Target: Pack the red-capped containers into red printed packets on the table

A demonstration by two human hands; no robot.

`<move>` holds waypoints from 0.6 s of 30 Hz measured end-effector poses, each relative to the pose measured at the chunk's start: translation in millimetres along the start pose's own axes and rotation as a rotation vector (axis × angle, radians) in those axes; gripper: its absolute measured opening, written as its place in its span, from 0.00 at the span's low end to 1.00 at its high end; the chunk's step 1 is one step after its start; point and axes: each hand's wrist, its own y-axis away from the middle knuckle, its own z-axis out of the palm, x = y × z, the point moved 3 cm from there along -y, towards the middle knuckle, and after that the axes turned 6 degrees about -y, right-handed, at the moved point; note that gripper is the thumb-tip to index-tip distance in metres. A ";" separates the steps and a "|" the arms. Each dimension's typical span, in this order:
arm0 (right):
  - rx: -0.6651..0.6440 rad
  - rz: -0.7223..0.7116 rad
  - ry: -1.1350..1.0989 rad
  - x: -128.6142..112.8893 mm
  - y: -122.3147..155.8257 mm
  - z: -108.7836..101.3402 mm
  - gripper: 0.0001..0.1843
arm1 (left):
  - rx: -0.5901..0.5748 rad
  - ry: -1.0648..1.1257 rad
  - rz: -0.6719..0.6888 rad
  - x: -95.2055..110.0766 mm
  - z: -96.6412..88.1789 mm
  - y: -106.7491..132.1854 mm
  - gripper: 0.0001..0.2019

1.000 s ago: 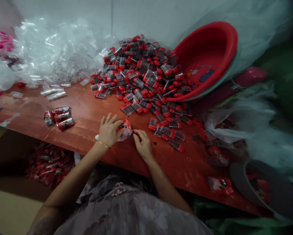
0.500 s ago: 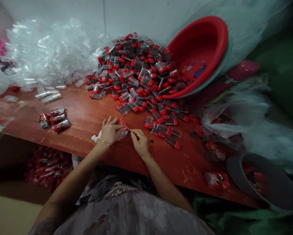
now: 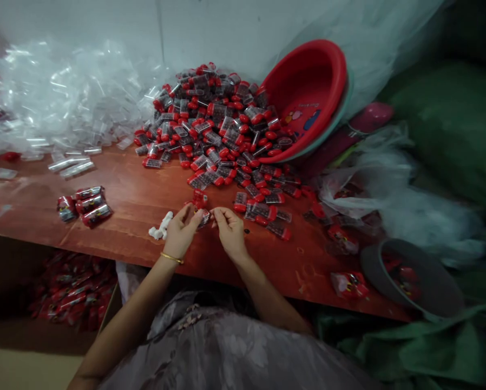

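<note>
Left hand curled; right hand joined on packet.

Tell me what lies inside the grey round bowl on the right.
Inside the grey round bowl lie a few red wrapped packets. They cover the bottom, so whatever lies beneath them cannot be seen.

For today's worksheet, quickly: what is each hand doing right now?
Left hand: closed, holding a red packet.
Right hand: pinched shut at the packet's end; whether it holds it cannot be told.
</note>
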 end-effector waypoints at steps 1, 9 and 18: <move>0.011 -0.010 0.006 0.2 3.0 -0.1 0.14 | -0.077 0.090 -0.137 -3.0 3.3 1.9 0.28; 0.052 -0.069 0.344 16.8 0.8 -24.5 0.12 | 0.096 0.149 -0.077 -12.4 -4.5 -3.8 0.21; -0.132 0.021 1.073 20.4 -79.9 -8.4 0.21 | 0.153 -0.119 0.189 -10.5 -15.0 -0.6 0.12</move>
